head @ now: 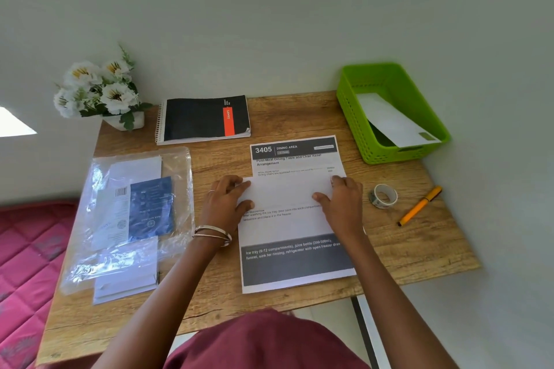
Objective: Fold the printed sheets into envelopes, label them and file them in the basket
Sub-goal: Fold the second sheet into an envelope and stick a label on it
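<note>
A printed sheet [295, 234] lies in the middle of the wooden table [299, 117], its far part turned over toward me so a white flap [284, 192] shows. Another printed sheet headed "3405 DINING AREA" [295, 156] lies beneath it. My left hand [226, 204] pinches the flap's left edge. My right hand [341, 201] pinches its right edge. A green basket [353, 117] at the back right holds one white envelope [392, 120] leaning inside. A roll of tape [383, 195] and an orange pen [419, 206] lie right of my right hand.
A clear plastic bag [129, 219] with white envelopes and a blue packet lies at the left. A black spiral notebook [204, 118] sits at the back. White flowers in a pot [102, 90] stand at the back left corner. A pink mattress [27, 255] borders the table's left.
</note>
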Demonstrator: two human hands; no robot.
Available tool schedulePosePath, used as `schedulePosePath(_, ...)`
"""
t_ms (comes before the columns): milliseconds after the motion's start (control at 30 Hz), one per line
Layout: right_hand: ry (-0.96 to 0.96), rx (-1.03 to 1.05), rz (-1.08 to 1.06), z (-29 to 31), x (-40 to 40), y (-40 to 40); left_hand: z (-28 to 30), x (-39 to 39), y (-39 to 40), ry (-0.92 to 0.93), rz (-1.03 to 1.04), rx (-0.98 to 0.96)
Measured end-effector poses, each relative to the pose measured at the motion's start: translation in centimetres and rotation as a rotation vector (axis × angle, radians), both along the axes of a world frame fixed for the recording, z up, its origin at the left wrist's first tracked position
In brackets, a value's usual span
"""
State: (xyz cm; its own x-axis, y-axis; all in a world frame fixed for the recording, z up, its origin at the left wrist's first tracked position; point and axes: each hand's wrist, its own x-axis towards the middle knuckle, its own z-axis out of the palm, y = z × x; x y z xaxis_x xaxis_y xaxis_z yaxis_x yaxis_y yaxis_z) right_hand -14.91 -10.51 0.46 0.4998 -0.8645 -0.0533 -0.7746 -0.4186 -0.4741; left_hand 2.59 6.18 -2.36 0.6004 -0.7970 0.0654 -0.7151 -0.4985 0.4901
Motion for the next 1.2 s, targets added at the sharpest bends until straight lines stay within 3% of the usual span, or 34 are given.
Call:
schedulePosePath(233, -0.078, 0.294, -0.258, 0.6, 2.2, -1.1, -0.4, -0.3, 0.3, 0.112, 0.037, -0.078)
schedulePosePath(333, -0.245, 0.429, -0.328, 0.6, 2.3, -2.2, -0.2, -0.5, 0.3, 0.118, 0.048, -0.079)
schedulePosePath(533, -0.464, 0.584, -0.182, 2.3, 0.7, -2.4, -0.1, -0.6, 0.5, 0.141, 0.061, -0.108)
schedulePosePath(700, -0.561, 0.530, -0.194, 2.3, 0.4, -3.0, 0.4, -0.2, 1.3, 0.221, 0.045, -0.242)
schedulePosePath(967, -0.526, 0.528, -0.216, 2.0, 2.1, -4.0, -0.4, -0.2, 0.9, 0.034, -0.085, -0.113)
schedulePosePath(1200, -0.478, 0.600, -0.275, 3.1, -1.9, -1.4, -0.6, -0.2, 0.8, 0.020, -0.071, -0.105)
